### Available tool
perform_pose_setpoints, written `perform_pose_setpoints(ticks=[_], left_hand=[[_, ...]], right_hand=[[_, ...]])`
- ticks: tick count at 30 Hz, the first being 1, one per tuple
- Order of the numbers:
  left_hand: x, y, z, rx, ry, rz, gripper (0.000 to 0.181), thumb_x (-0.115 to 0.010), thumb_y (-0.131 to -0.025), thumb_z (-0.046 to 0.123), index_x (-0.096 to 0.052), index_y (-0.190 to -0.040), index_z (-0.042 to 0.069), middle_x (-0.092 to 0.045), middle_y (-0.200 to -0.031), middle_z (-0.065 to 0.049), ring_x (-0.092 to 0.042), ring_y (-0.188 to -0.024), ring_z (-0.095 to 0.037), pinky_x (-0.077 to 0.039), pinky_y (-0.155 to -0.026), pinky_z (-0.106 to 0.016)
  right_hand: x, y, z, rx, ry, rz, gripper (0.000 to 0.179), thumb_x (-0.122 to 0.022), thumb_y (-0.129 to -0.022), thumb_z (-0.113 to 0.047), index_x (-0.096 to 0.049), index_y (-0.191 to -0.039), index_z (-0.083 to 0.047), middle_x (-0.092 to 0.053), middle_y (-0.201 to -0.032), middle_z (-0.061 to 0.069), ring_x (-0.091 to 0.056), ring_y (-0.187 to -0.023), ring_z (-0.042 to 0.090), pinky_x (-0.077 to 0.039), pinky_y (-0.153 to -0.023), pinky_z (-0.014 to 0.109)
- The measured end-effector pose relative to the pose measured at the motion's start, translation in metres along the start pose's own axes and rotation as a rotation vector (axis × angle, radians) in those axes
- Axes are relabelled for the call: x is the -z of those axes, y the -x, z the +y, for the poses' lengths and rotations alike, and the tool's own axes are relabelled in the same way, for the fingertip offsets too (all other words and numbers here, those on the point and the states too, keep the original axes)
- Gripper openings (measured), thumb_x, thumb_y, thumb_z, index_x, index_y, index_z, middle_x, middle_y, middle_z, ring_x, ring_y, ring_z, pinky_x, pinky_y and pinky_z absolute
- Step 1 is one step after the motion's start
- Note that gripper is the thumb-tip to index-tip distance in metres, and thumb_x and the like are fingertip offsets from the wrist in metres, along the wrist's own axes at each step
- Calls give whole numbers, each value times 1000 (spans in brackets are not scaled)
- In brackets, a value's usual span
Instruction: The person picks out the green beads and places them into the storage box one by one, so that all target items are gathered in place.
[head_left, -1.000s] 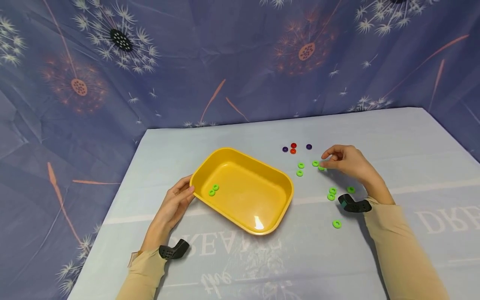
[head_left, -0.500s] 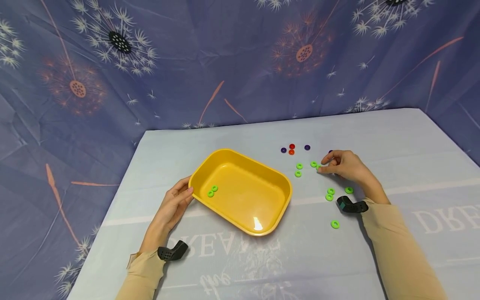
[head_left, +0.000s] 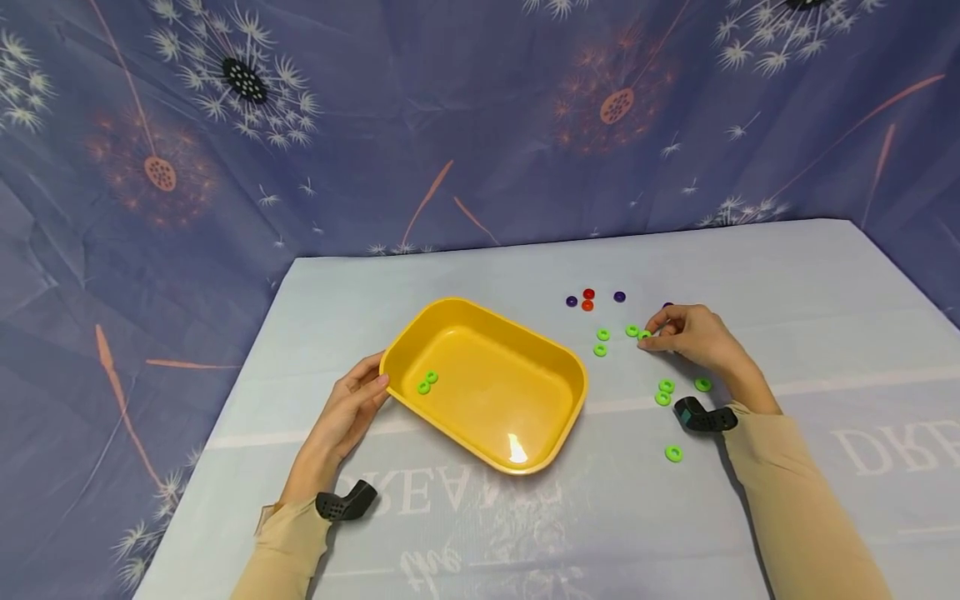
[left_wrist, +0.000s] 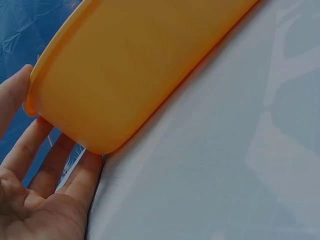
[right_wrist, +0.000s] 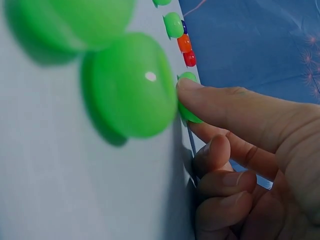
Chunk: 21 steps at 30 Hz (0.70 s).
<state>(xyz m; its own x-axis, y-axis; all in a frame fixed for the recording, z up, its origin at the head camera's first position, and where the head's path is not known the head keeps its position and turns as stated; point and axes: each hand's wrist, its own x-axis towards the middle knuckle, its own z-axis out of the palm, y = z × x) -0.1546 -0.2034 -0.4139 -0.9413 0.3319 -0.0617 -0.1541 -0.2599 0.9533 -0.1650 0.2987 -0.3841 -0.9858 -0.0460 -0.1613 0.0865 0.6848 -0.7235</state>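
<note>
Green ring: pinched by grip of right hand, thumb and index finger; sits right of yellow tray in head view, can't tell if lifted off desk. Second green ring just beside. Left hand grip grasps tray's left corner, thumb on rim. Two small green rings inside tray; red pieces, purple pieces farther back.

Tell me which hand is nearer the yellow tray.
Left: the left hand holds the yellow tray at its left end; the right hand is apart, to its right, pinching a green ring.
</note>
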Motion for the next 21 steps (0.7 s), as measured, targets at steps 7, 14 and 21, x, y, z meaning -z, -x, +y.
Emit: perform_pose_setpoints(ticks=[7,14,21], left_hand=[[2,2,1,-8,5,-8,30,-50,-101,2,-58,-127,15,-56,-127,0,-58,-113,-11,-50,-99,-22],[2,2,0,-17,5,-14,30,-50,-101,2,-57,-129,12,-55,-128,-2,-58,-114,-12,-50,-100,-23],[-1,0,1,-1,-16,5,30,-52,-101,3,-55,-130,11,-54,-128,-3,-57,-114,-12,-50,-99,-22]], right_hand=[[0,-1,-1,3,-27,-4,35,-78,-85,-23,-65,-107,2,-52,-73,1,-44,-60,11,-37,-54,24],[0,-1,-1,16,-9,15,34,-77,-86,-23,-66,-106,1,-51,-72,0,-43,-60,11,-37,-54,24],[1,1,1,-7,6,37,38,-76,-88,-29,-65,-109,2,-52,-73,0,-44,-59,11,-39,-53,24]])
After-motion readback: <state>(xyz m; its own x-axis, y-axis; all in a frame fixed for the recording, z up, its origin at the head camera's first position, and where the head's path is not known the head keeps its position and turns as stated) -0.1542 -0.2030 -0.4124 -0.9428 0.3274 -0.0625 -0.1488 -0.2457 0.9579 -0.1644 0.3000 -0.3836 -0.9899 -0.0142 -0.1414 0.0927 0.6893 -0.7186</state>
